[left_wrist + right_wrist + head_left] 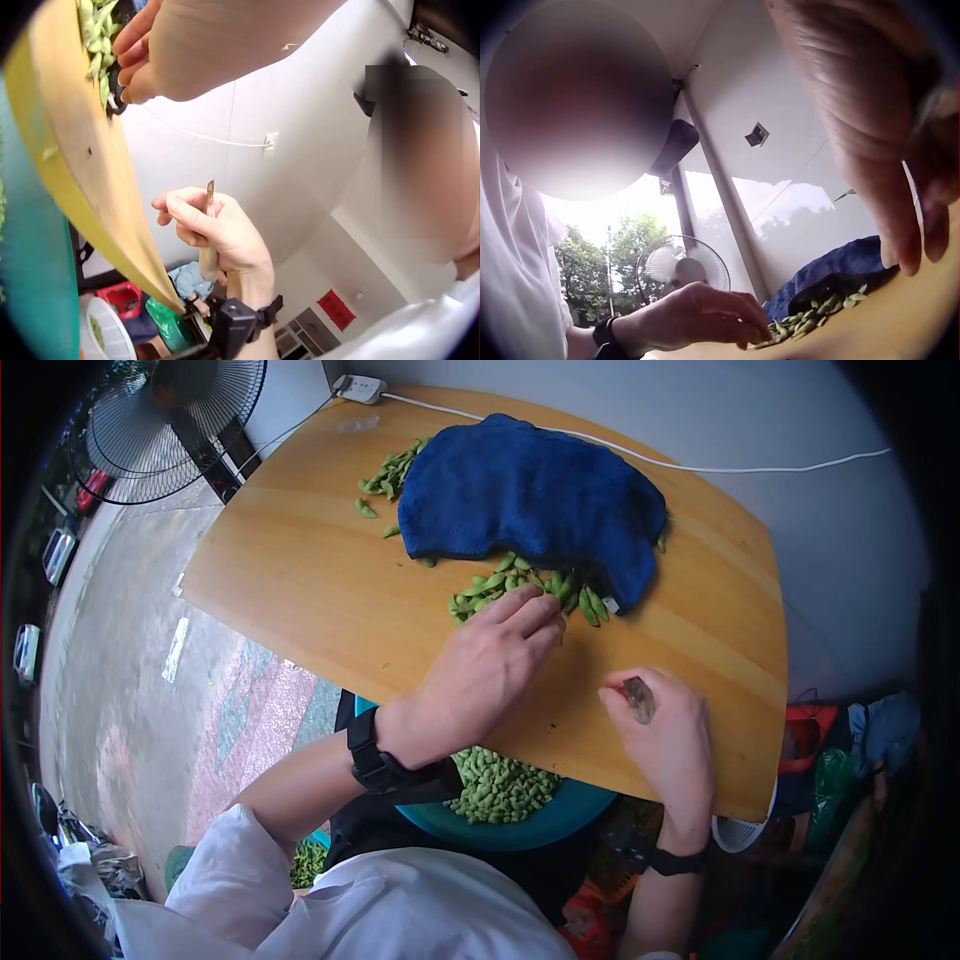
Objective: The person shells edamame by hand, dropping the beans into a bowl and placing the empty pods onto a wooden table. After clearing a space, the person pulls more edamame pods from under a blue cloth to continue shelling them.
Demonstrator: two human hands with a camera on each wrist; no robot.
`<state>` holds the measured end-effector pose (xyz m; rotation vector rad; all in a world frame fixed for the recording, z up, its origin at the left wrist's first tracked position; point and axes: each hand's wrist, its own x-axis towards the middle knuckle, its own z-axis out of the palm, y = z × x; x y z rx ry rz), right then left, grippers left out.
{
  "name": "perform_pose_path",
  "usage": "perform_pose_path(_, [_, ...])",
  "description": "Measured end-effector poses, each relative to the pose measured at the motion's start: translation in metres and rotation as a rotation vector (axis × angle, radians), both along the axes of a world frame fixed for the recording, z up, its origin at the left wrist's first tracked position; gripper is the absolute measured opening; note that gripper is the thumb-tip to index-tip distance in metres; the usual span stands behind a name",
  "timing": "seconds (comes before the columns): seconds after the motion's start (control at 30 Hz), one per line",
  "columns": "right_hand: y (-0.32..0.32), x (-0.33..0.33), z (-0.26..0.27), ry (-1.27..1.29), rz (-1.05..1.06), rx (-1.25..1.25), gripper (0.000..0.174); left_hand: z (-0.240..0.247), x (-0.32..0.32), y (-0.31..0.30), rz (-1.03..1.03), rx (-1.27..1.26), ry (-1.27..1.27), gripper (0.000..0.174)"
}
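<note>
Green soybean pods (482, 596) lie in a small heap at the near edge of a blue towel (530, 485) on the wooden table (300, 600). My left hand (490, 660) reaches over this heap, its fingertips right at the pods (810, 319). In the left wrist view the fingers of the left hand (142, 60) stretch toward the pods, with nothing seen between them. Above the table's near right part, my right hand (665, 735) has its fingers curled round a short, flat brownish tool (638, 700). Its narrow tip (211, 187) sticks up past the thumb.
Below the table's near edge, a teal basin (560, 810) holds shelled green beans (500, 785). More pods (390, 475) poke out at the towel's left. A power strip (360, 388) with a white cord lies at the back corner; a fan (165, 420) stands to the left.
</note>
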<state>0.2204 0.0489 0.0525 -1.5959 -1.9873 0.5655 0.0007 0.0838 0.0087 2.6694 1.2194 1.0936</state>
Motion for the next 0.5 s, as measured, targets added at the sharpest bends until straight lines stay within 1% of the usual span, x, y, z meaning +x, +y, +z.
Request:
perform_pose_path(0.03, [0.019,-0.017,-0.013,-0.013,0.007,0.036,0.019,-0.006,0.001,0.012,0.0,0.01,0.005,0.025])
perform_pose_path(0.1, [0.052,-0.039,-0.041,-0.163,0.038,0.163,0.028,-0.015,0.0,0.027,0.042,0.053,0.016,0.035])
perform_pose_path(0.13, [0.058,-0.048,-0.042,-0.126,0.021,0.147,0.025,-0.012,-0.003,0.028,0.044,0.057,0.019,0.035])
perform_pose_path(0.2, [0.059,-0.047,-0.043,-0.202,0.053,0.073,0.02,0.0,-0.012,0.03,-0.008,-0.317,0.265,0.042])
perform_pose_path(0.27, [0.05,-0.036,-0.04,-0.149,0.019,0.025,0.021,0.014,-0.004,0.033,-0.014,-0.362,0.291,0.045])
perform_pose_path(0.3, [0.041,-0.031,-0.033,-0.138,-0.007,-0.015,0.018,0.018,0.003,0.036,-0.022,-0.405,0.315,0.047])
perform_pose_path(0.33, [0.032,-0.023,-0.026,-0.147,-0.005,-0.017,0.018,0.009,0.01,0.042,-0.023,-0.407,0.306,0.047])
perform_pose_path(0.4, [0.012,-0.005,-0.014,-0.168,-0.046,-0.192,0.017,-0.019,0.024,0.057,-0.012,-0.12,0.297,0.048])
perform_pose_path(0.43, [0.001,0.006,-0.009,-0.177,-0.045,-0.194,0.017,-0.021,0.029,0.06,-0.017,-0.063,0.299,0.048])
perform_pose_path(0.5, [-0.023,0.033,-0.003,-0.085,-0.123,-0.316,0.016,-0.026,0.035,0.057,-0.029,-0.103,0.272,0.049])
